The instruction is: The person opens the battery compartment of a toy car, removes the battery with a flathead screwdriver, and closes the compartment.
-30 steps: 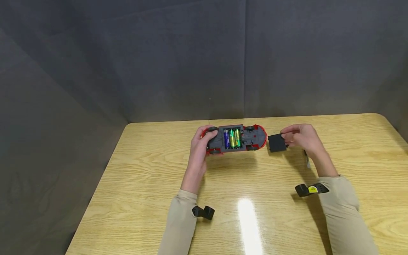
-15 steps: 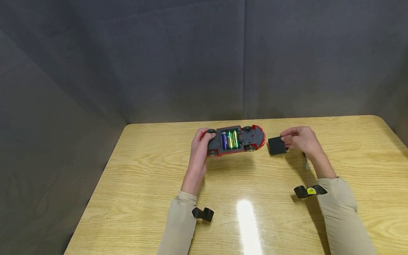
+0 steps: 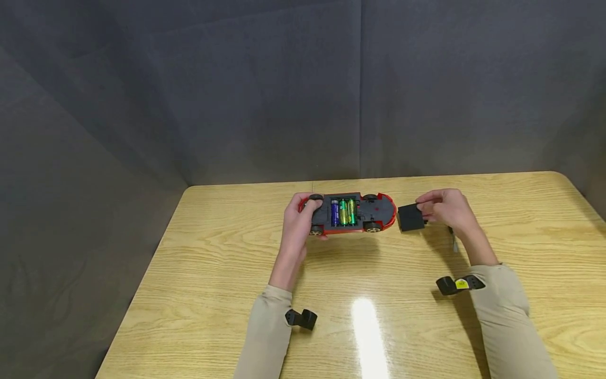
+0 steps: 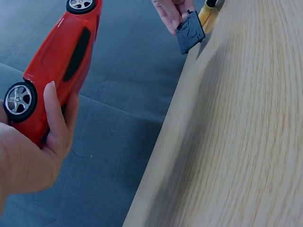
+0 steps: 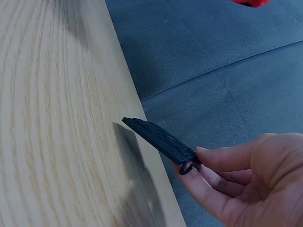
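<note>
My left hand (image 3: 295,223) grips the rear of a red toy car (image 3: 369,213), thumb over its underside. The car is held above the table with its dark base facing the head camera. Three batteries (image 3: 343,212), one purple and two green-gold, lie side by side in its uncovered battery compartment. In the left wrist view the red body (image 4: 61,52) shows, with fingers along its side. My right hand (image 3: 447,208) pinches a square black battery cover (image 3: 411,217) by one edge, just off the car's front end. A small clip (image 5: 188,168) sticks out from the cover near the fingertips.
Beyond the right hand a screwdriver (image 3: 454,241) lies on the wooden table (image 3: 213,273), partly hidden by the wrist. A dark grey cloth (image 3: 265,95) hangs behind the table's far edge.
The car tilted slightly and then levelled out, and sits a little lower in the head view. The right hand and the battery cover have barely moved.
</note>
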`<state>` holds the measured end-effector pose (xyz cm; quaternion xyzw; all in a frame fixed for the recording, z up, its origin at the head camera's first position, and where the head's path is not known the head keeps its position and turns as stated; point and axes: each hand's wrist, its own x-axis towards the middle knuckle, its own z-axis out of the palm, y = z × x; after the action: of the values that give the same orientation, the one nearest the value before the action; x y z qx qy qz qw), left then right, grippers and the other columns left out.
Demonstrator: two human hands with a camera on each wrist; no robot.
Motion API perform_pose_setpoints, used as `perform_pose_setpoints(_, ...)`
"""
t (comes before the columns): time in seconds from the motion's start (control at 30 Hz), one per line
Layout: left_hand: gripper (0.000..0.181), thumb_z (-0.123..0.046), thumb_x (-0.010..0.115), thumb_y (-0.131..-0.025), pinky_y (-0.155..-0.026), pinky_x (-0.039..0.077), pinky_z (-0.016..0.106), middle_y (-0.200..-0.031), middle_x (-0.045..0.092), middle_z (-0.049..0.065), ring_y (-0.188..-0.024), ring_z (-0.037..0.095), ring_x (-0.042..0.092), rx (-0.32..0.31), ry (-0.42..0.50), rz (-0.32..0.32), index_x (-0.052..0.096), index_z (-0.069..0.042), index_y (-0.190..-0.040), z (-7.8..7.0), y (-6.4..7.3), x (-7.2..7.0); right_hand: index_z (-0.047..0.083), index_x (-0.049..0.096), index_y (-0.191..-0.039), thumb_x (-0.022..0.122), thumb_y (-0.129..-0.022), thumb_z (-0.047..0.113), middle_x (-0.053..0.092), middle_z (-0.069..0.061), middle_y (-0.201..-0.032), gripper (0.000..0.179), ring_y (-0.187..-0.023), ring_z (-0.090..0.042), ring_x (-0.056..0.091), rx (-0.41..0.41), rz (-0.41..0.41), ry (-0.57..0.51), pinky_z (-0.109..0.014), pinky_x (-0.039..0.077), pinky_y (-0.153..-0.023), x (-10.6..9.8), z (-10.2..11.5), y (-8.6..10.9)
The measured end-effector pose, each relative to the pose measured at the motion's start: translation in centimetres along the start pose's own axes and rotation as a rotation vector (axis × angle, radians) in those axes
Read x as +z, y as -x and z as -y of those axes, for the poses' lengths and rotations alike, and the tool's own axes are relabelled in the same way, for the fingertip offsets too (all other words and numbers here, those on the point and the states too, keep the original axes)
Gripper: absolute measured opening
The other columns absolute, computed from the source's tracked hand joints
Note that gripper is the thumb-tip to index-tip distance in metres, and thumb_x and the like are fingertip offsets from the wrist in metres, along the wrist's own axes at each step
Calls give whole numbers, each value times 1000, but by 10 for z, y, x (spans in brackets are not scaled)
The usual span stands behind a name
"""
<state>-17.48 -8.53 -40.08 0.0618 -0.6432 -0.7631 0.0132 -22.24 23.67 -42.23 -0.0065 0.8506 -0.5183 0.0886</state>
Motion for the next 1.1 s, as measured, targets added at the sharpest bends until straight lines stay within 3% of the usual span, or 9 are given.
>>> perform_pose_setpoints(0.3, 22, -16, 60, -96, -43, 53, 32, -109, 59, 17, -76, 27, 64, 4, 32, 31, 61, -6, -115, -1, 1, 0, -19, 61, -120, 59, -99, -5, 70, -28, -105, 26, -77, -10, 69, 5, 4, 43, -26, 59, -69, -1, -3, -2)
perform_pose_setpoints(0.6, 20, -16, 60, -98, -45, 54, 33, -113, 58, 15, -78, 28, 63, 6, 46, 44, 62, -10, -117, 0, 2, 1, -15, 68, -106, 65, -96, 0, 72, -22, -90, 19, -71, -21, 70, -71, -2, 323, -32, 57, -63, -5, -8, -1)
perform_pose_setpoints(0.9, 21, -15, 58, -98, -42, 54, 34, -112, 57, 15, -76, 26, 64, 37, 101, 61, 63, -6, -117, -3, 0, 2, -14, 70, -110, 59, -104, 14, 72, -28, -93, 30, -77, -37, 71, -117, -209, 373, -31, 48, -57, -22, -7, 7)
perform_pose_setpoints(1.1, 15, -13, 57, -97, -43, 54, 33, -111, 56, 12, -79, 24, 63, 80, 152, 68, 65, -10, -110, -2, 0, 4, -16, 66, -113, 61, -102, 15, 67, -36, -102, 33, -85, -46, 64, -87, -276, 420, -36, 46, -60, -27, -14, 6)
